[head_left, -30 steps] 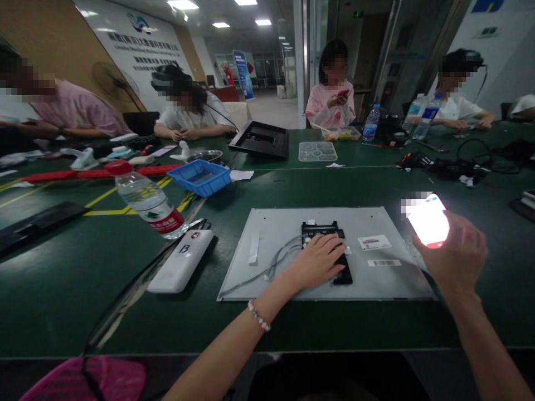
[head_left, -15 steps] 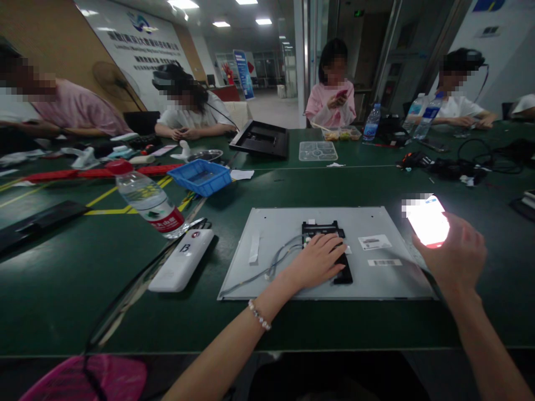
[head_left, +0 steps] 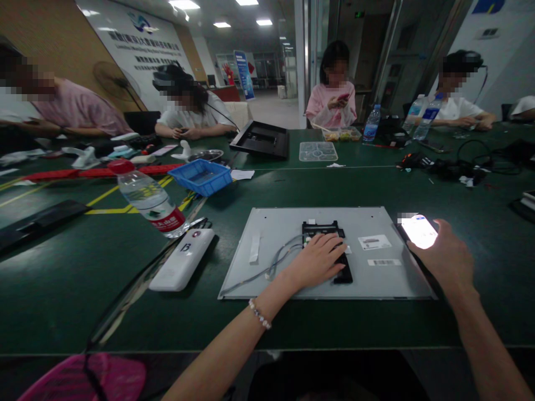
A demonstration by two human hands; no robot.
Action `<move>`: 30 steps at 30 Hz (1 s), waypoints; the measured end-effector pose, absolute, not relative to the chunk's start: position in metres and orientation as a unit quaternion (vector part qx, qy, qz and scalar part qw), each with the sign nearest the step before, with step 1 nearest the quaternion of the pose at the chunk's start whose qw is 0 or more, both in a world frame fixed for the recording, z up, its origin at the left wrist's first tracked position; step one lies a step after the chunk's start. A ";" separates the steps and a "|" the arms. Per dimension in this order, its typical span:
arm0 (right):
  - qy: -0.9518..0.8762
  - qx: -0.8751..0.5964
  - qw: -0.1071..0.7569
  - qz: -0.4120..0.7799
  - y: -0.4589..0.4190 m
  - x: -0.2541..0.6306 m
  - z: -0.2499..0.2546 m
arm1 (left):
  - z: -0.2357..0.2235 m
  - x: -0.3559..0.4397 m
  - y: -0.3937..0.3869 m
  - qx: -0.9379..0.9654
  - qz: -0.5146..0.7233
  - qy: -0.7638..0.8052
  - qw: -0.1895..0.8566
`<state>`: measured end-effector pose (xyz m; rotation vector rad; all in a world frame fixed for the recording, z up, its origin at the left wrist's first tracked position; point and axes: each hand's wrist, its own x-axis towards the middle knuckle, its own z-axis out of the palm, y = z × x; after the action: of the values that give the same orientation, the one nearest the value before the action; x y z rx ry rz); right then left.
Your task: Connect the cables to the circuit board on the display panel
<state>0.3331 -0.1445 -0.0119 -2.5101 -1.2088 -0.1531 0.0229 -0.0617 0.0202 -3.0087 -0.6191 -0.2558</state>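
Note:
My left hand (head_left: 320, 259) lies with its fingers stretched out over a black plastic bracket (head_left: 343, 273) in the middle of a flat grey display panel (head_left: 284, 223). Grey cables (head_left: 276, 256) run from under my fingers across the panel's left half. White labels (head_left: 374, 241) are stuck on its right part. At the panel's right edge, my right hand (head_left: 449, 259) is closed around a smartphone (head_left: 420, 231) whose screen glows bright white. The phone is tilted low over the table, and whether it touches the tabletop I cannot tell.
A white power bank (head_left: 184, 262) and a tilted water bottle (head_left: 152, 200) are left of the panel, with a blue tray (head_left: 203, 177) behind. A black monitor shell (head_left: 262, 139) and a clear plastic lid (head_left: 317, 151) sit farther back. Several people sit around the green table (head_left: 292, 328).
My right hand has lowered the smartphone and tipped it flatter, moving slightly left. My left hand has stayed in place on the bracket.

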 end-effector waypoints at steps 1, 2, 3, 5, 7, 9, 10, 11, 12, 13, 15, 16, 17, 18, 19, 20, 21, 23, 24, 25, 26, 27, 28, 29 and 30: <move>-0.424 -0.889 0.167 -0.045 -0.143 0.334 -0.013 | 0.020 0.023 -0.062 -0.976 -0.084 -0.201 0.029; -0.424 -0.890 0.161 -0.037 -0.142 0.336 -0.014 | 0.020 0.023 -0.062 -0.976 -0.084 -0.200 0.029; -0.425 -0.891 0.158 -0.030 -0.141 0.337 -0.016 | 0.020 0.023 -0.061 -0.976 -0.085 -0.199 0.028; -0.430 -0.889 0.156 -0.022 -0.138 0.340 -0.017 | 0.020 0.023 -0.061 -0.976 -0.087 -0.198 0.027; -0.432 -0.889 0.153 -0.015 -0.134 0.343 -0.018 | 0.020 0.023 -0.061 -0.976 -0.088 -0.198 0.026; -0.432 -0.889 0.148 -0.002 -0.130 0.346 -0.018 | 0.020 0.022 -0.061 -0.976 -0.086 -0.198 0.026; -0.433 -0.889 0.146 0.005 -0.128 0.347 -0.019 | 0.020 0.022 -0.061 -0.976 -0.085 -0.198 0.027; -0.434 -0.889 0.145 0.011 -0.126 0.349 -0.019 | 0.020 0.022 -0.061 -0.976 -0.084 -0.198 0.028; -0.437 -0.888 0.144 0.013 -0.124 0.350 -0.020 | 0.020 0.022 -0.061 -0.976 -0.083 -0.198 0.029; -0.440 -0.887 0.142 0.011 -0.123 0.351 -0.020 | 0.020 0.023 -0.061 -0.976 -0.082 -0.198 0.031; -0.444 -0.885 0.140 0.001 -0.120 0.351 -0.021 | 0.019 0.023 -0.062 -0.976 -0.082 -0.200 0.034; -0.447 -0.884 0.139 -0.004 -0.120 0.352 -0.022 | 0.019 0.023 -0.062 -0.976 -0.082 -0.201 0.035; -0.450 -0.882 0.138 -0.008 -0.119 0.352 -0.023 | 0.019 0.023 -0.062 -0.975 -0.081 -0.202 0.035; -0.453 -0.881 0.136 -0.011 -0.119 0.351 -0.023 | 0.020 0.023 -0.062 -0.975 -0.082 -0.203 0.036; -0.457 -0.879 0.135 -0.012 -0.119 0.351 -0.024 | 0.020 0.023 -0.062 -0.975 -0.082 -0.203 0.035; -0.461 -0.877 0.135 -0.013 -0.120 0.351 -0.025 | 0.020 0.023 -0.062 -0.975 -0.081 -0.203 0.035; -0.465 -0.875 0.137 -0.014 -0.120 0.351 -0.026 | 0.020 0.023 -0.063 -0.975 -0.081 -0.202 0.035; -0.475 -0.868 0.146 -0.018 -0.120 0.351 -0.027 | 0.021 0.022 -0.063 -0.975 -0.083 -0.203 0.036; -0.480 -0.864 0.151 -0.022 -0.120 0.352 -0.028 | 0.021 0.022 -0.063 -0.975 -0.084 -0.204 0.036; -0.485 -0.860 0.157 -0.026 -0.120 0.353 -0.029 | 0.021 0.022 -0.063 -0.975 -0.085 -0.204 0.036; -0.492 -0.855 0.163 -0.031 -0.119 0.354 -0.030 | 0.021 0.022 -0.063 -0.975 -0.087 -0.204 0.035; -0.501 -0.848 0.169 -0.036 -0.117 0.355 -0.030 | 0.021 0.022 -0.063 -0.975 -0.088 -0.202 0.035; -0.515 -0.838 0.175 -0.041 -0.115 0.357 -0.031 | 0.021 0.022 -0.063 -0.975 -0.088 -0.199 0.034; -0.535 -0.824 0.179 -0.045 -0.112 0.359 -0.031 | 0.020 0.022 -0.063 -0.976 -0.087 -0.197 0.035; -0.559 -0.807 0.183 -0.049 -0.109 0.361 -0.031 | 0.020 0.022 -0.062 -0.976 -0.086 -0.197 0.035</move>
<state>0.3608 -0.1085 -0.0312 -2.2779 -1.5761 -0.1392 0.0216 -0.0625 0.0198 -3.0000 -0.6061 -0.2649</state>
